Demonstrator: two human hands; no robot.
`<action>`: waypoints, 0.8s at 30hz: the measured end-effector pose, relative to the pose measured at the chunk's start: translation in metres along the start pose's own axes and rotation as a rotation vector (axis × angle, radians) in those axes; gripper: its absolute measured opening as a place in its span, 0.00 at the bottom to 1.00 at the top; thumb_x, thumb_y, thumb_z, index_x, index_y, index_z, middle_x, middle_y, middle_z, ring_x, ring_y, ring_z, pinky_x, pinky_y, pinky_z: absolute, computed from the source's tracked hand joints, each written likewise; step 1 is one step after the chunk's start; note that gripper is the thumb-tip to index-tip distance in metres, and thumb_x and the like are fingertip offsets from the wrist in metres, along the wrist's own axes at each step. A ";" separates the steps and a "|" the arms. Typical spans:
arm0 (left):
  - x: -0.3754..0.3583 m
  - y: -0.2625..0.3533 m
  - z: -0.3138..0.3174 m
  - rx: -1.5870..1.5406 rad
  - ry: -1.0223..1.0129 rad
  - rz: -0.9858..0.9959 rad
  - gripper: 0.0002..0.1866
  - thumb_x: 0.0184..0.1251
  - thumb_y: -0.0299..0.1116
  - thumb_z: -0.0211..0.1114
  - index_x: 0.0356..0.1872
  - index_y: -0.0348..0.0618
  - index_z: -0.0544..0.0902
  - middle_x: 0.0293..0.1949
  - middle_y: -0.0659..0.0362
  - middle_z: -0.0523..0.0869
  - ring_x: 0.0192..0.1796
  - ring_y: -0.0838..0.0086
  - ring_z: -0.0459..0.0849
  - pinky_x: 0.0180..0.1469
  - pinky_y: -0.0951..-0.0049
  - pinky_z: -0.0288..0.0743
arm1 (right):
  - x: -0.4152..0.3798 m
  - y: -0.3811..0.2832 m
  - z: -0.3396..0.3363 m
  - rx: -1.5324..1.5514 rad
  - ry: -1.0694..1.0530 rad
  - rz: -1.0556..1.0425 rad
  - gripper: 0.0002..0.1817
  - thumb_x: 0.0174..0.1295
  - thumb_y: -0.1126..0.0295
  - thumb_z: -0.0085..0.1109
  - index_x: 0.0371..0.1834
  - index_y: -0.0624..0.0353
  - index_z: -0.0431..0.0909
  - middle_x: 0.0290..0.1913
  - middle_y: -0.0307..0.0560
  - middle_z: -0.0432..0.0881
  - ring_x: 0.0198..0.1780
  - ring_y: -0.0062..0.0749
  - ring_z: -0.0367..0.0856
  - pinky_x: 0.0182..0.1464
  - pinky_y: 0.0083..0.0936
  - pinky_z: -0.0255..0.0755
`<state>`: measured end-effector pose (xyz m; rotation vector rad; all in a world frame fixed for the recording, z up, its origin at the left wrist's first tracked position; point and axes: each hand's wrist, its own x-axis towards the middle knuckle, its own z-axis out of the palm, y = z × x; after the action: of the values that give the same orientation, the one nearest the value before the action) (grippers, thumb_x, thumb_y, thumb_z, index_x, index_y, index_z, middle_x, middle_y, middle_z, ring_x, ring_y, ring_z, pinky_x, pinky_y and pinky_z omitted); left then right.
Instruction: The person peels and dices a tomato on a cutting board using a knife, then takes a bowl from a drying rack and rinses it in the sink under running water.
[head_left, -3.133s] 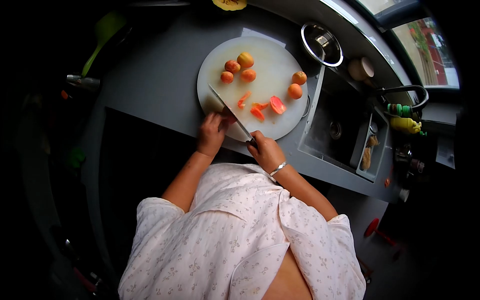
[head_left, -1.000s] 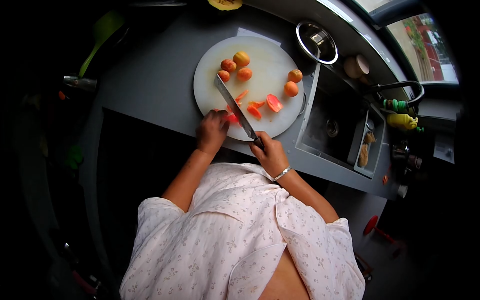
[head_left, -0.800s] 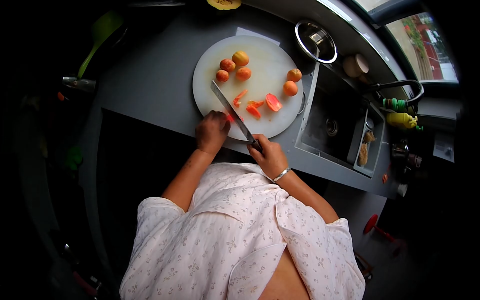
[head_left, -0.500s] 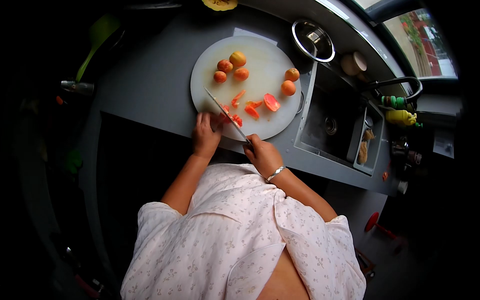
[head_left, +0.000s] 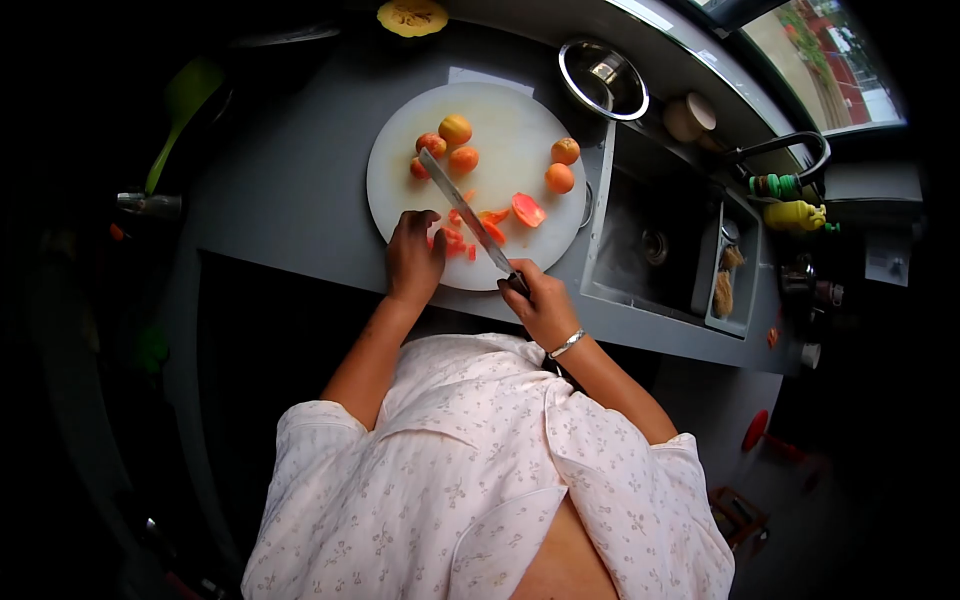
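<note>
My right hand is wrapped around the dark handle of a kitchen knife. Its long blade slants up and left over a round white cutting board. At the board's near left edge, my left hand has bent fingers, with thumb and fingertips apart beside small chopped red pieces. The blade partly covers some orange-red strips. Right of the knife lies a larger cut red piece. Several whole orange-red round fruits, like small tomatoes, sit at the upper left, and two more fruits at the right.
A steel bowl stands behind the dark sink, right of the board. Over the sink reaches a black faucet, near a yellow bottle. A cut yellow squash lies at the counter's back.
The knife has lifted off the chopped pieces and swung so its blade lies further right. My left hand has drawn slightly back from the blade. The view has shifted a little.
</note>
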<state>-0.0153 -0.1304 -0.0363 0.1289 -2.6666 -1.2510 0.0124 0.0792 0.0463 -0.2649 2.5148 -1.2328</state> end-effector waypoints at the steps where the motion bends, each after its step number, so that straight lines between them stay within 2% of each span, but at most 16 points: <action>1: 0.009 0.008 0.002 -0.006 0.005 -0.040 0.13 0.58 0.27 0.68 0.44 0.39 0.80 0.40 0.51 0.82 0.50 0.56 0.82 0.53 0.58 0.76 | 0.000 0.005 -0.002 0.015 0.055 -0.025 0.15 0.63 0.72 0.63 0.51 0.59 0.74 0.27 0.55 0.82 0.29 0.51 0.82 0.34 0.34 0.75; 4: 0.037 0.015 0.012 0.171 -0.070 0.047 0.12 0.60 0.33 0.69 0.42 0.41 0.82 0.41 0.52 0.83 0.47 0.56 0.83 0.51 0.59 0.77 | 0.000 0.003 -0.017 0.011 0.101 0.028 0.14 0.63 0.72 0.63 0.50 0.60 0.74 0.24 0.54 0.79 0.25 0.48 0.79 0.31 0.33 0.72; 5: 0.044 0.018 0.016 0.225 -0.094 0.065 0.10 0.59 0.35 0.69 0.38 0.41 0.84 0.42 0.52 0.84 0.47 0.57 0.83 0.50 0.59 0.77 | -0.001 -0.001 -0.021 0.017 0.140 0.028 0.13 0.63 0.73 0.63 0.49 0.62 0.75 0.21 0.51 0.75 0.21 0.43 0.74 0.29 0.31 0.69; 6: 0.052 0.017 0.021 0.222 -0.097 0.071 0.10 0.59 0.35 0.69 0.38 0.41 0.84 0.42 0.52 0.84 0.47 0.57 0.83 0.50 0.59 0.77 | -0.002 -0.001 -0.023 0.016 0.147 0.031 0.13 0.63 0.73 0.63 0.49 0.62 0.75 0.21 0.51 0.75 0.21 0.43 0.74 0.29 0.31 0.69; 8: 0.066 0.017 0.030 0.298 -0.263 0.007 0.08 0.58 0.34 0.70 0.35 0.42 0.85 0.42 0.52 0.85 0.49 0.58 0.82 0.53 0.61 0.76 | -0.005 0.001 -0.028 0.048 0.198 0.019 0.14 0.63 0.72 0.63 0.49 0.62 0.75 0.20 0.50 0.74 0.20 0.40 0.72 0.28 0.31 0.68; 11: 0.075 0.025 0.036 0.194 -0.337 0.099 0.06 0.57 0.33 0.69 0.32 0.42 0.85 0.40 0.54 0.85 0.50 0.59 0.81 0.55 0.61 0.74 | -0.009 0.004 -0.031 0.061 0.227 0.055 0.13 0.63 0.72 0.63 0.48 0.63 0.76 0.20 0.49 0.74 0.20 0.38 0.71 0.27 0.30 0.68; 12: 0.075 0.025 0.039 0.195 -0.341 0.103 0.06 0.57 0.33 0.69 0.32 0.42 0.85 0.40 0.54 0.85 0.50 0.59 0.81 0.55 0.61 0.74 | -0.010 0.005 -0.032 0.063 0.232 0.058 0.13 0.63 0.72 0.63 0.48 0.63 0.76 0.20 0.49 0.74 0.20 0.38 0.71 0.27 0.30 0.68; 14: 0.072 0.030 0.043 0.162 -0.375 0.288 0.07 0.56 0.33 0.70 0.32 0.43 0.85 0.38 0.55 0.84 0.50 0.61 0.80 0.57 0.60 0.72 | -0.012 0.005 -0.036 0.039 0.239 0.072 0.12 0.62 0.72 0.63 0.47 0.64 0.77 0.20 0.50 0.74 0.20 0.38 0.72 0.27 0.30 0.68; 18: 0.062 0.039 0.034 0.184 -0.455 0.396 0.07 0.54 0.33 0.71 0.31 0.43 0.84 0.36 0.55 0.83 0.52 0.62 0.79 0.59 0.60 0.70 | -0.016 0.009 -0.036 0.057 0.256 0.081 0.12 0.62 0.71 0.64 0.47 0.64 0.77 0.20 0.50 0.74 0.20 0.38 0.73 0.27 0.31 0.67; 20: 0.060 0.037 0.039 0.229 -0.447 0.470 0.08 0.53 0.32 0.71 0.32 0.43 0.84 0.35 0.54 0.83 0.49 0.60 0.81 0.57 0.60 0.73 | -0.017 0.009 -0.037 0.053 0.262 0.069 0.13 0.62 0.71 0.64 0.47 0.63 0.77 0.20 0.50 0.74 0.20 0.39 0.74 0.27 0.32 0.67; 24: 0.059 0.040 0.042 0.276 -0.577 0.405 0.07 0.54 0.30 0.70 0.32 0.41 0.83 0.35 0.51 0.83 0.46 0.57 0.83 0.53 0.59 0.77 | -0.018 0.011 -0.037 0.042 0.251 0.088 0.12 0.62 0.71 0.64 0.46 0.63 0.77 0.20 0.50 0.74 0.20 0.40 0.73 0.26 0.32 0.67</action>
<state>-0.0814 -0.0828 -0.0242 -0.8101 -3.0906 -0.8792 0.0153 0.1185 0.0625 0.0119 2.6722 -1.3558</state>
